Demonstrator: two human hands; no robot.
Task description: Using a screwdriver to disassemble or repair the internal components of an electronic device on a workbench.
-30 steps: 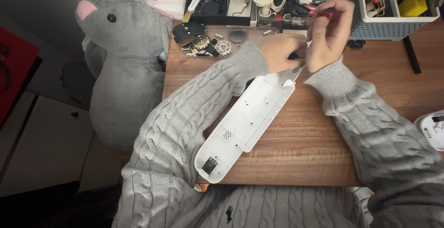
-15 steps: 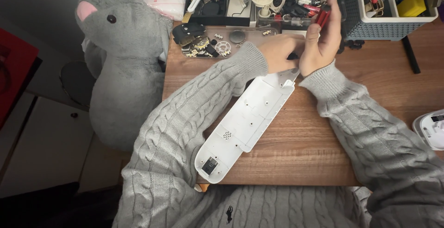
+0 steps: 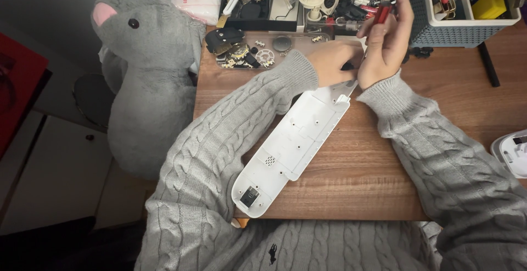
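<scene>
screwdriver (image 3: 382, 14) tip behind right hand (image 3: 384, 46)

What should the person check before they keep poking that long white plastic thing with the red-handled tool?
1. Long white plastic casing lies flat on the brown wooden table: ok.
2. Left hand steadies the casing's far end: ok.
3. Right hand grips the red-handled screwdriver upright: ok.
4. Screwdriver tip sits properly in a screw: cannot tell, the hands hide it.
5. Near end of the casing is fully supported: not ok, it sticks out past the table's edge.
6. Small loose metal parts stay away from the work spot: ok, they lie behind the left wrist.
</scene>
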